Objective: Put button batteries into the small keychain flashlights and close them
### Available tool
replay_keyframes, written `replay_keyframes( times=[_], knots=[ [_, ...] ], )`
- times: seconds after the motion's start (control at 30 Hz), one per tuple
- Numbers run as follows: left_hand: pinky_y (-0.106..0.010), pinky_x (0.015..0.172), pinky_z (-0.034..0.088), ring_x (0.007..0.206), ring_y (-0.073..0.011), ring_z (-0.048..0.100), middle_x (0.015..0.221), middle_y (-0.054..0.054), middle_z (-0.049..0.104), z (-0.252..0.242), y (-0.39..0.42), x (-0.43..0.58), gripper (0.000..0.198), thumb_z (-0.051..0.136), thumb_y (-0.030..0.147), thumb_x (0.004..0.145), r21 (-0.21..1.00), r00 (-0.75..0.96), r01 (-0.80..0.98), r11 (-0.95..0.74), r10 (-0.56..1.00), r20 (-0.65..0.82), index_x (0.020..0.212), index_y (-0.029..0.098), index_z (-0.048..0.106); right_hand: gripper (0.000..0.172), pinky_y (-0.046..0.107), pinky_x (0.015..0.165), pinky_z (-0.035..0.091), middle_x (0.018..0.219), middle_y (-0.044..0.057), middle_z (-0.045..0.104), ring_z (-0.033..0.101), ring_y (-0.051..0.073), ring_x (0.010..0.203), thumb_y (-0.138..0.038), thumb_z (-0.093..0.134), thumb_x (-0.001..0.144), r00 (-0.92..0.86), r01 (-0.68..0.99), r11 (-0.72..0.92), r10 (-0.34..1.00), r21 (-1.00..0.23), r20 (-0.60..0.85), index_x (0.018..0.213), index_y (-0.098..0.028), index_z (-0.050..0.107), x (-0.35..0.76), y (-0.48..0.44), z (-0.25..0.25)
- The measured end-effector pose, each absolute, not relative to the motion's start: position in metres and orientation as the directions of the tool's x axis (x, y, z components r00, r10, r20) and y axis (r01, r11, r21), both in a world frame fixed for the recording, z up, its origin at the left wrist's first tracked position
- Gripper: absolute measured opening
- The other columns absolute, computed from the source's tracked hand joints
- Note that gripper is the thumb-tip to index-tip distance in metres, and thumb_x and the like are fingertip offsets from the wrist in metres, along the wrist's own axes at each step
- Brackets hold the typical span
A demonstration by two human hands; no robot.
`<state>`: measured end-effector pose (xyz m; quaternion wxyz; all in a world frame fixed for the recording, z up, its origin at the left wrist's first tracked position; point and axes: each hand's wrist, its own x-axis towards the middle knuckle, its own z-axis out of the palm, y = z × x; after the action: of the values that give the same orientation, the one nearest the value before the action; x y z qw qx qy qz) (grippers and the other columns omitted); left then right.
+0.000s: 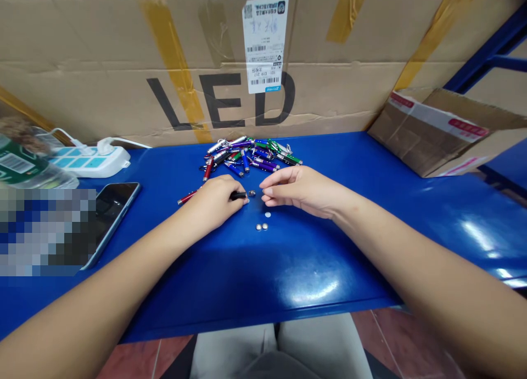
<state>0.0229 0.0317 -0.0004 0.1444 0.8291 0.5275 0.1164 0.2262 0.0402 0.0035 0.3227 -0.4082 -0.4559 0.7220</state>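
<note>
My left hand (220,198) is closed around a black mini flashlight (239,195), its end poking out past the fingertips. Just right of that end is a small silvery metal piece (252,193), too small to make out fully. Thumb and fingers of my right hand (294,189) are pinched together at their tips, and whatever they hold is too small to name. Nearer to me, two silver button cells (262,227) lie side by side, with a pale round disc (268,215) just behind them. A red mini flashlight (187,197) lies partly behind my left hand.
A pile of colourful mini flashlights (247,155) lies behind my hands on the blue table (263,280). At left are a phone (117,208), a power strip (99,162) and a green-labelled bottle (20,162). A large carton (123,104) stands behind, an open cardboard box (428,132) at right.
</note>
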Motion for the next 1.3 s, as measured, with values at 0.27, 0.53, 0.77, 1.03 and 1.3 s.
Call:
replay_keyframes(
  times=[0.27, 0.53, 0.77, 1.03, 1.3],
  knots=[
    [-0.027, 0.076, 0.047, 0.083, -0.0158, 0.063, 0.088, -0.001, 0.069, -0.005, 0.012, 0.038, 0.012, 0.057, 0.024, 0.091, 0.637, 0.417, 0.612, -0.470, 0.875, 0.245, 0.093, 0.017, 0.067, 0.022, 0.019, 0.059, 0.058, 0.072, 0.001, 0.073, 0.068, 0.009, 0.063, -0.017, 0.085, 0.064, -0.476, -0.114, -0.182, 0.873, -0.977, -0.107, 0.080, -0.014, 0.071, 0.226, 0.039, -0.002],
    [-0.029, 0.085, 0.050, 0.090, -0.0163, 0.065, 0.095, -0.003, 0.070, -0.010, 0.009, 0.035, 0.024, 0.069, 0.020, 0.085, 0.594, 0.322, 0.579, -0.559, 0.826, 0.463, 0.109, 0.021, 0.072, 0.026, 0.017, 0.054, 0.054, 0.067, -0.002, 0.070, 0.065, 0.008, 0.057, -0.020, 0.086, 0.061, -0.438, -0.099, -0.104, 0.897, -0.990, -0.050, 0.076, -0.015, 0.066, 0.230, 0.039, 0.005],
    [-0.027, 0.082, 0.052, 0.092, -0.0171, 0.068, 0.095, -0.002, 0.074, -0.008, 0.006, 0.036, 0.011, 0.075, 0.019, 0.080, 0.624, 0.231, 0.584, -0.519, 0.843, 0.485, 0.091, 0.019, 0.073, 0.028, 0.017, 0.052, 0.053, 0.065, -0.002, 0.069, 0.064, 0.008, 0.057, -0.019, 0.087, 0.059, -0.434, -0.090, -0.104, 0.899, -0.991, -0.055, 0.076, -0.014, 0.066, 0.230, 0.036, 0.009],
    [-0.027, 0.077, 0.054, 0.083, -0.0149, 0.066, 0.089, -0.003, 0.072, -0.014, 0.010, 0.032, 0.011, 0.075, 0.016, 0.080, 0.524, 0.295, 0.550, -0.651, 0.738, 0.607, 0.090, 0.019, 0.075, 0.020, 0.016, 0.052, 0.053, 0.063, -0.002, 0.069, 0.064, 0.007, 0.056, -0.015, 0.084, 0.063, -0.465, -0.058, -0.128, 0.881, -0.990, -0.087, 0.073, -0.014, 0.067, 0.231, 0.037, 0.008],
    [-0.029, 0.081, 0.054, 0.085, -0.0168, 0.068, 0.091, -0.002, 0.074, -0.010, 0.007, 0.033, 0.009, 0.073, 0.021, 0.081, 0.553, 0.318, 0.554, -0.622, 0.772, 0.550, 0.089, 0.022, 0.076, 0.019, 0.019, 0.057, 0.057, 0.066, 0.000, 0.070, 0.066, 0.009, 0.061, -0.012, 0.081, 0.065, -0.482, -0.009, -0.134, 0.869, -0.991, -0.113, 0.078, -0.015, 0.067, 0.230, 0.037, 0.007]
  ],
)
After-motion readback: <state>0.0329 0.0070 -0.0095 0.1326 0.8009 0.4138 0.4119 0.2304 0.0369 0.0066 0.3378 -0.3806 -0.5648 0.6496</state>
